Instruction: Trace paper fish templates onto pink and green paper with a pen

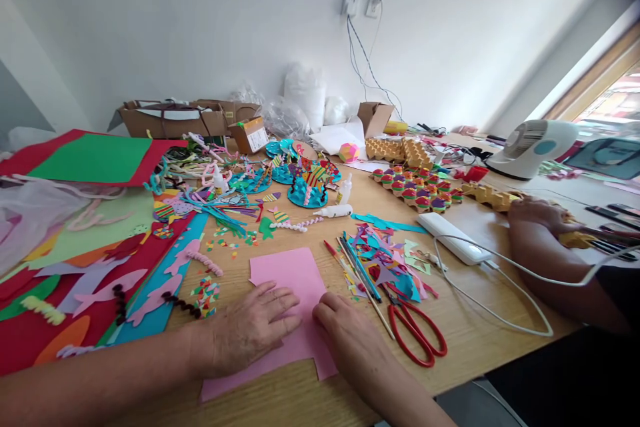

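Observation:
A sheet of pink paper (295, 267) lies on the wooden table in front of me, with uneven edges toward the near side. My left hand (255, 327) rests flat on the sheet, its fingers stretched out and a little apart. At the sheet's right edge, my right hand (345, 330) has its fingers curled and closed on the paper; the thumb is partly hidden. Red-handled scissors (417, 330) lie to the right of that hand, their blades under paper scraps (385, 253). Pencils and a thin stick (367, 287) lie between the scraps and the pink sheet.
Colored sheets with paper fish cutouts (155, 297) cover the left side. Glue bottles (334, 211), blue fish decorations (307, 193) and painted egg cartons (415, 188) stand farther back. At right are a white power bank (453, 239) with a cable, a fan (533, 147) and another person's arm (545, 253).

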The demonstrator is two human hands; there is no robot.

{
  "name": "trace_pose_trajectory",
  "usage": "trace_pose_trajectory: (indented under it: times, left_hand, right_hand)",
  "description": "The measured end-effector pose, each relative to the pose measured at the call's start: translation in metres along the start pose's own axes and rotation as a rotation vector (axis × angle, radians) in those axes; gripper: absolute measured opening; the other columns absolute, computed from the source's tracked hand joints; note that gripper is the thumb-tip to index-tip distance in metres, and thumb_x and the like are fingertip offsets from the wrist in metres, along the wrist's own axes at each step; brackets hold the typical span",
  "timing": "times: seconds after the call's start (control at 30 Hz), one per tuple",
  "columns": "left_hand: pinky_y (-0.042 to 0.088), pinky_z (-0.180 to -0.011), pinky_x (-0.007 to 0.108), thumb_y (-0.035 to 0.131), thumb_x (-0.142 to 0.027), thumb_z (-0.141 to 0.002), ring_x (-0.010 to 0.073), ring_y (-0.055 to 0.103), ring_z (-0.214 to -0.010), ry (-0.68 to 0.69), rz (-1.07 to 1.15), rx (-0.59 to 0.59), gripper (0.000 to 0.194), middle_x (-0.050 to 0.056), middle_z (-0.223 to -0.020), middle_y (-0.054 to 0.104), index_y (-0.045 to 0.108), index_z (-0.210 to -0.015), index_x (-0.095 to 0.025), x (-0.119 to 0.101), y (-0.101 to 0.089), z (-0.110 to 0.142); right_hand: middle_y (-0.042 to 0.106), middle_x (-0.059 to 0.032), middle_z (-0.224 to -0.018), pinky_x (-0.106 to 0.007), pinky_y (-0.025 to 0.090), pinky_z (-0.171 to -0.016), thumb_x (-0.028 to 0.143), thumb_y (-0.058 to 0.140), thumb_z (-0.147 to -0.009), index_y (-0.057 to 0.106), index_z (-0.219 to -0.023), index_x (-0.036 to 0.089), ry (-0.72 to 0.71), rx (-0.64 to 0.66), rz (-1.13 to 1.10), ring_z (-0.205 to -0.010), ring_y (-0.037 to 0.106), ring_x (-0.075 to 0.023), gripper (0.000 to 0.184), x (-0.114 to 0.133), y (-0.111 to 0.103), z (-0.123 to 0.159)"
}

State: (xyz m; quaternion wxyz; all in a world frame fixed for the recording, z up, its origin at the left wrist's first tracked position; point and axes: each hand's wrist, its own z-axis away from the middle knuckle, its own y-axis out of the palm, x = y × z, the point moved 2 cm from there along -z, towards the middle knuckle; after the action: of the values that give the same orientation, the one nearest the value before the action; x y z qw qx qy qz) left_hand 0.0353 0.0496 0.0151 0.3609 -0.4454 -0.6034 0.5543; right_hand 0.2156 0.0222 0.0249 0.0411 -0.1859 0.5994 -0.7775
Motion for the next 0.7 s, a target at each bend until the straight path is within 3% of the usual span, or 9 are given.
trace_pose_trajectory:
  times: [0.1, 0.13, 0.3, 0.47, 0.63, 0.7]
  left_hand:
    - [0.043, -0.090, 0.038, 0.034, -0.006, -0.090, 0.0225, 0.057, -0.094, -0.030, -0.015, -0.115, 0.030, 0.012, -0.099, 0.064, 0.062, -0.090, -0.016, 0.018, -0.016, 0.004]
    - [0.043, -0.087, 0.036, 0.033, -0.005, -0.090, 0.0205, 0.056, -0.085, -0.070, 0.000, -0.090, 0.030, 0.010, -0.091, 0.064, 0.061, -0.083, -0.017, 0.028, -0.021, 0.007]
    - [0.042, -0.071, 0.030, 0.039, -0.024, -0.090, 0.0193, 0.054, -0.073, -0.357, 0.011, -0.047, 0.027, 0.005, -0.074, 0.060, 0.053, -0.068, -0.019, 0.093, -0.050, 0.032]
    - [0.040, -0.065, 0.029, 0.032, -0.037, -0.087, 0.0191, 0.052, -0.067, -0.587, -0.038, -0.146, 0.033, 0.004, -0.067, 0.056, 0.045, -0.062, -0.020, 0.147, -0.071, 0.063]
    - [0.042, -0.075, 0.027, 0.035, -0.036, -0.081, 0.0192, 0.057, -0.081, -0.727, -0.048, -0.229, 0.025, 0.004, -0.086, 0.063, 0.053, -0.080, -0.019, 0.171, -0.081, 0.081]
    - [0.042, -0.072, 0.025, 0.039, -0.039, -0.077, 0.0191, 0.058, -0.079, -0.788, -0.065, -0.255, 0.025, 0.003, -0.083, 0.065, 0.055, -0.077, -0.020, 0.180, -0.083, 0.086]
  right_hand:
    - [0.064, -0.0085, -0.099, -0.026, 0.041, -0.073, 0.002, 0.040, -0.087, 0.065, -0.090, 0.015, 0.004, 0.004, 0.006, -0.088, 0.060, -0.0192, 0.028, 0.000, 0.000, 0.001]
    - [0.064, -0.0084, -0.098, -0.026, 0.041, -0.072, 0.003, 0.040, -0.088, 0.065, -0.090, 0.015, 0.003, 0.005, -0.001, -0.088, 0.061, -0.0192, 0.028, 0.000, -0.001, 0.002]
    - [0.064, -0.0072, -0.102, -0.026, 0.042, -0.078, 0.009, 0.046, -0.089, 0.065, -0.094, 0.017, -0.018, -0.036, -0.096, -0.094, 0.061, -0.0194, 0.022, 0.001, -0.012, 0.008]
    - [0.064, -0.0062, -0.102, -0.028, 0.044, -0.080, 0.008, 0.046, -0.089, 0.065, -0.094, 0.017, -0.044, -0.061, -0.095, -0.094, 0.061, -0.0197, 0.021, 0.003, -0.017, 0.015]
    - [0.065, -0.0048, -0.098, -0.027, 0.045, -0.078, 0.009, 0.047, -0.088, 0.065, -0.090, 0.018, -0.080, -0.041, -0.084, -0.091, 0.062, -0.0187, 0.020, 0.002, -0.015, 0.022]
    - [0.066, -0.0052, -0.098, -0.027, 0.045, -0.078, 0.009, 0.047, -0.088, 0.065, -0.091, 0.018, -0.049, -0.031, -0.069, -0.092, 0.062, -0.0193, 0.020, -0.001, -0.017, 0.024]
